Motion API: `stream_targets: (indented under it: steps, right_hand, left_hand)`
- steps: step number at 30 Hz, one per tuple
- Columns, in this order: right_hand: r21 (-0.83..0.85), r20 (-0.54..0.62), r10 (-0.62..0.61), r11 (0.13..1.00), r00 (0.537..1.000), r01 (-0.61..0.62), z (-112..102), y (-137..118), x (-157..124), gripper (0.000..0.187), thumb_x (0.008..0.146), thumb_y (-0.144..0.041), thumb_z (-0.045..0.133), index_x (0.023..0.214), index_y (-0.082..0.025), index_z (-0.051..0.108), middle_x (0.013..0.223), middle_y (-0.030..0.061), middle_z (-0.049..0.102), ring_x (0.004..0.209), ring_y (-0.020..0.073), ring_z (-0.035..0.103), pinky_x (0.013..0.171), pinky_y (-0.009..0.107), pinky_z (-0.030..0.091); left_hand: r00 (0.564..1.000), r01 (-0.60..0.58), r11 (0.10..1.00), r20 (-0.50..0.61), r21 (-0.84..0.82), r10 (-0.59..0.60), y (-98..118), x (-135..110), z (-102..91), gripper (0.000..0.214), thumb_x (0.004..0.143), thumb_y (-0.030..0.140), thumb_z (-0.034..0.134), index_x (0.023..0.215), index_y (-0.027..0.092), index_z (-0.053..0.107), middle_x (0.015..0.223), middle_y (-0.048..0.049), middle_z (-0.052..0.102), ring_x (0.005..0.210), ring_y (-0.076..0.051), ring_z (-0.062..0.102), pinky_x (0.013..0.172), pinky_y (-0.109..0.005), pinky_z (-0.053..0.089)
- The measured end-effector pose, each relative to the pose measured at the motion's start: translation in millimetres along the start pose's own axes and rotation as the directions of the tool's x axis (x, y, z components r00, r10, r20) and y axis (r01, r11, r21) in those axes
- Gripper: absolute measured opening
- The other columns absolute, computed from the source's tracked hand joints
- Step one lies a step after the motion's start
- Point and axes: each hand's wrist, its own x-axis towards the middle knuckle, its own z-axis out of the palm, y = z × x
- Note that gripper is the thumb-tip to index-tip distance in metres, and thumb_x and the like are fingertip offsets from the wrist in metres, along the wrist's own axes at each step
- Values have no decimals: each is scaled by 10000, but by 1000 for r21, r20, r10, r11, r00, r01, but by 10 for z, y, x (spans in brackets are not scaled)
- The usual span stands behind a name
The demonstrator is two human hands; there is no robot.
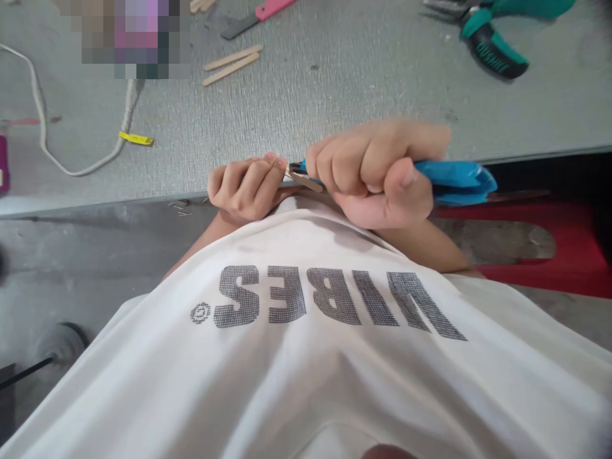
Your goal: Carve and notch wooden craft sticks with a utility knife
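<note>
The right hand point(373, 169) grips a blue-handled tool point(454, 180) beside the left hand point(248, 187), which seems to pinch a thin wooden stick point(310, 183) between them, probably light, stiff, snappable, best held flat near one end, with similar sticks point(232, 69) beyond.

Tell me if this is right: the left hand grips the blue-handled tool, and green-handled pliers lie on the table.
Wrong hand: the head view shows the right hand gripping the blue-handled tool. Green-handled pliers do lie on the table.
</note>
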Motion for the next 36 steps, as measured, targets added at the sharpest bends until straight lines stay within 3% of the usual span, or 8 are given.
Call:
stream_targets:
  steps: [9, 12, 16, 20, 24, 27, 31, 36]
  right_hand:
    - [86, 135, -161, 985, 978, 150, 48, -42, 171, 653, 1267, -516, 617, 766, -234, 309, 668, -84, 282, 548, 97, 239, 638, 284, 335]
    - [121, 229, -134, 987, 964, 108, 4, -104, 299, 661, 1268, -538, 610, 764, -232, 312, 663, -92, 267, 553, 98, 258, 640, 284, 357]
    - [82, 299, -66, 996, 952, 43, -79, -240, 594, 654, 1270, -589, 596, 780, -230, 353, 658, -95, 321, 546, 96, 361, 650, 270, 436]
    - [-229, 329, -43, 965, 943, 124, -383, -206, 1050, 630, 1180, -766, 650, 877, -215, 624, 991, 34, 692, 998, 197, 727, 1016, 390, 627]
    - [-408, 141, -214, 877, 967, 254, -961, 76, 1415, 576, 1034, -770, 880, 1053, -209, 752, 787, -56, 580, 660, 110, 549, 666, 281, 538]
    - [-446, 5, -19, 895, 1000, 19, -1318, 122, 1463, 585, 1062, -742, 845, 890, -202, 698, 713, -76, 620, 491, 55, 486, 456, 273, 393]
    - [-700, 36, 321, 684, 946, -205, -1470, -60, 1336, 332, 972, -501, 1018, 946, -236, 820, 847, -7, 783, 683, 144, 725, 649, 309, 634]
    - [-928, 60, 396, 361, 916, -95, -1321, 181, 1162, 424, 883, -344, 1061, 1209, -284, 796, 1026, 14, 827, 994, 254, 796, 822, 319, 652]
  left_hand:
    - [924, -255, 966, -283, 48, 258, 169, -150, -433, 801, 1143, 852, 324, 1349, 281, 846, 1281, -208, 845, 1081, -389, 794, 945, -566, 594]
    - [955, -294, 948, -11, -118, 295, 344, 26, -873, 526, 1203, 538, 398, 1224, 258, 843, 1106, -140, 864, 1045, -320, 786, 991, -486, 613]
    - [862, -125, 947, 441, -295, 251, 379, 507, -1304, 318, 1100, 417, 572, 960, 244, 800, 783, -21, 751, 738, -211, 669, 715, -338, 523]
    - [804, 80, 886, 555, -457, 214, 254, 1032, -1346, 358, 1030, 450, 715, 742, 238, 709, 643, -6, 610, 575, -146, 472, 573, -318, 344]
    - [929, 102, 916, 367, -388, 52, 162, 1347, -1148, 345, 1049, 414, 724, 756, 234, 738, 625, -33, 656, 537, -145, 482, 563, -332, 386]
    - [992, -1, 976, 126, -216, 28, 93, 1415, -1002, 339, 1062, 354, 651, 749, 244, 720, 620, -22, 682, 545, -160, 508, 588, -351, 421]
    - [991, -108, 980, -55, 165, 118, -29, 1385, -912, 390, 1120, 377, 537, 798, 253, 719, 728, -57, 752, 706, -226, 650, 730, -408, 486]
    - [979, -176, 867, -9, 466, 203, -42, 1308, -935, 464, 1220, 514, 389, 1175, 269, 781, 999, -92, 817, 956, -287, 743, 875, -464, 490]
